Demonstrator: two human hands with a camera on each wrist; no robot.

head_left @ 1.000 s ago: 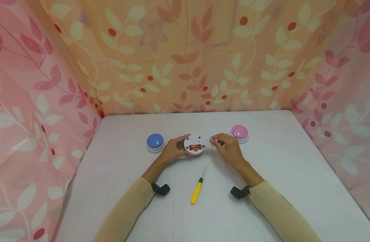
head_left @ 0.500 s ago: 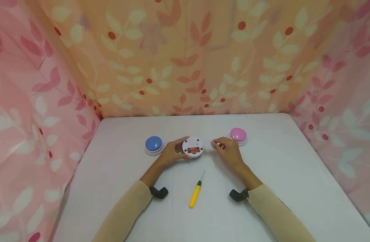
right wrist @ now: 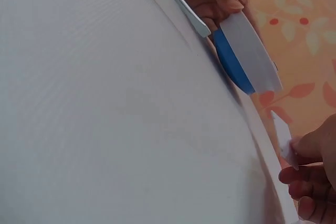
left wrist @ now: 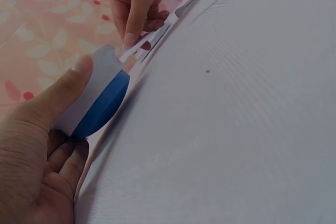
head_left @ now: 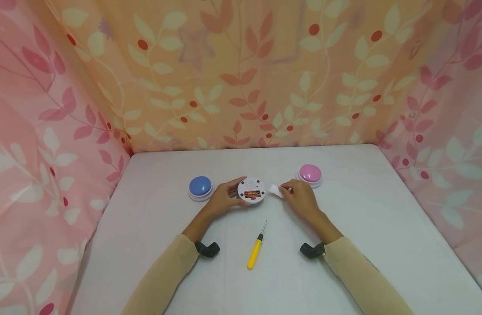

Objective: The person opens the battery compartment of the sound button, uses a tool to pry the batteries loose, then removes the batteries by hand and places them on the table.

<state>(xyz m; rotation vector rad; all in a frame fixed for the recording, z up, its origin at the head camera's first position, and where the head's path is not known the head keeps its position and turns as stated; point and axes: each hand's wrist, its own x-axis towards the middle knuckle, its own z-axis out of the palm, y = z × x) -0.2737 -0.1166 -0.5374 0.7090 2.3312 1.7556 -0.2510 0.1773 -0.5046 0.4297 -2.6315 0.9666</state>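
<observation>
My left hand (head_left: 226,197) grips a round white buzzer (head_left: 258,185), turned so its underside faces up. Two red batteries (head_left: 252,195) show in its uncovered compartment, beside speaker holes and dark screw spots. In the left wrist view its blue dome (left wrist: 105,103) points down toward the table, with the thumb on the white base. To the right, my right hand (head_left: 301,197) pinches a small white battery cover (head_left: 276,190) between thumb and fingers. The right wrist view shows this flat cover (right wrist: 282,134) tilted, a short gap away from the buzzer (right wrist: 249,51).
A yellow screwdriver (head_left: 254,253) lies on the white table (head_left: 209,280) between the forearms, tip pointing away. Behind the left hand stands a blue buzzer (head_left: 200,186), behind the right a pink buzzer (head_left: 310,173). Floral curtains (head_left: 241,87) enclose the back and sides.
The white cover has turned in my right fingers, so its flat face now shows to the head camera. My left hand keeps the buzzer in nearly the same place.
</observation>
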